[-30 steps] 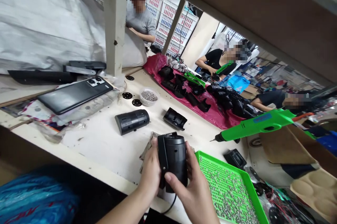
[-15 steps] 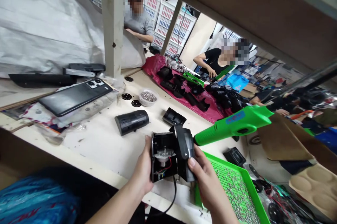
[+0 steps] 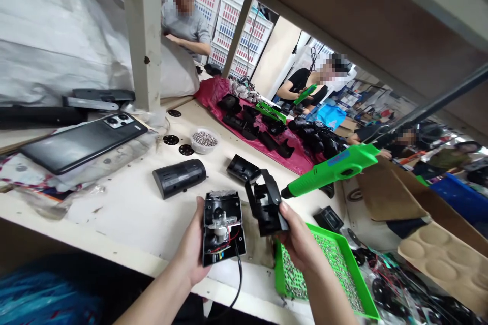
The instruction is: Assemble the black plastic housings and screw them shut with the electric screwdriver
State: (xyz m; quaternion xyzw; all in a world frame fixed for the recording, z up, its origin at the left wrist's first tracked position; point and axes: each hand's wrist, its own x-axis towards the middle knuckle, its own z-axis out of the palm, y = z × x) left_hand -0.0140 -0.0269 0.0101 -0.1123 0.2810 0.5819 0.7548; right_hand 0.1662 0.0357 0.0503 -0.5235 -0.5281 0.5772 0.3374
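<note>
My left hand [image 3: 191, 248] grips an opened black housing half [image 3: 237, 202] by its left side, with the inside facing me. A small motor [image 3: 222, 231], red wires and a circuit board show inside it, and a black cable [image 3: 240, 276] hangs from its lower end. In my right hand [image 3: 299, 238] is a black plastic cover [image 3: 273, 195] with cut-outs, apart from the housing and to its right. Just beyond that cover lies a green electric screwdriver [image 3: 331, 171], its dark nose near my right fingers. Two black shell pieces, a rounded one [image 3: 180, 177] and an open one [image 3: 242, 168], rest behind.
A green tray [image 3: 280, 276] of screws stands right of my right forearm. Further back are a small bowl [image 3: 205, 142] of metal parts, black discs [image 3: 186, 150] and a pink sheet [image 3: 213, 92] with black parts. A phone [image 3: 84, 142] lies left; a post [image 3: 143, 35] rises behind it.
The cover has come away from the housing; my right hand holds it apart on the right. My left hand has turned the housing's open side toward me. The view has shifted slightly.
</note>
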